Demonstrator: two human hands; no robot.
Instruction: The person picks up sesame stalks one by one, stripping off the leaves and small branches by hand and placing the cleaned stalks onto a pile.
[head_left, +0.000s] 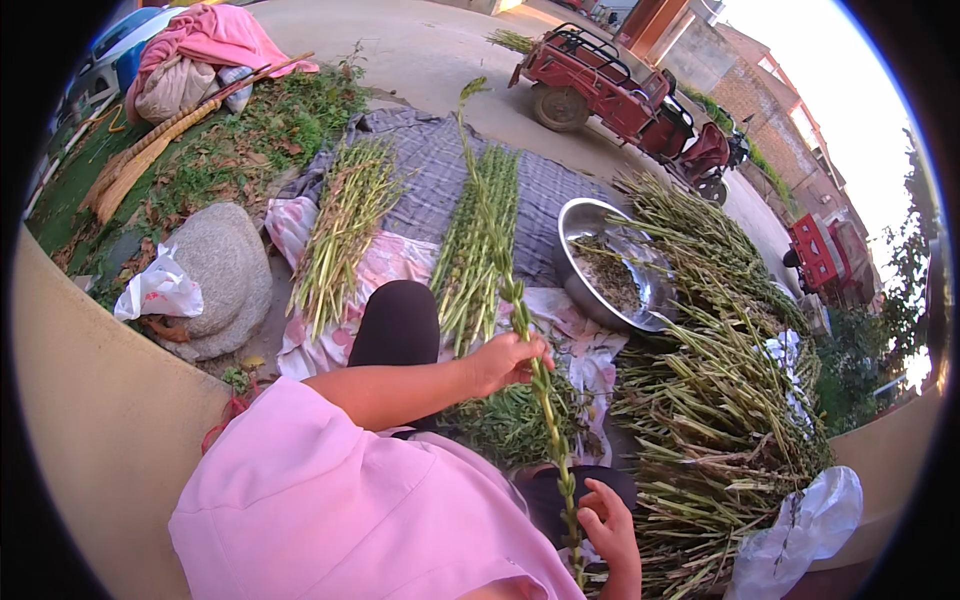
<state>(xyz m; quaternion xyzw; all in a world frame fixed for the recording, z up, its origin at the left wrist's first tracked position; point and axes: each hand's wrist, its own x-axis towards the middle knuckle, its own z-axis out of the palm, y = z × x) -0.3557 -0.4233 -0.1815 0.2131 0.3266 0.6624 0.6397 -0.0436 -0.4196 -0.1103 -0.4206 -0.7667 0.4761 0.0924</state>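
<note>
My left hand (511, 363) is closed around a long sesame stalk (556, 433), lined with green pods. The stalk slants from its leafy tip above the ground cloth down past my lap. My right hand (609, 520) is beside the stalk's lower part, thumb and fingers apart; whether the fingertips touch it I cannot tell. Below my left hand lies a heap of green leaves and stalk pieces (510, 427). Beyond my knee, a bundle of green stalks (480, 232) rests on the cloth, with a drier, yellower bundle (345, 232) to its left.
A steel basin (574, 289) holding seeds and plant debris tilts beside a big stalk pile (697, 390) on the right. Cloths (420, 176) cover the ground. A round stone (225, 270), plastic bag (161, 289) and broom (142, 161) are left. A red cargo tricycle (600, 94) stands behind.
</note>
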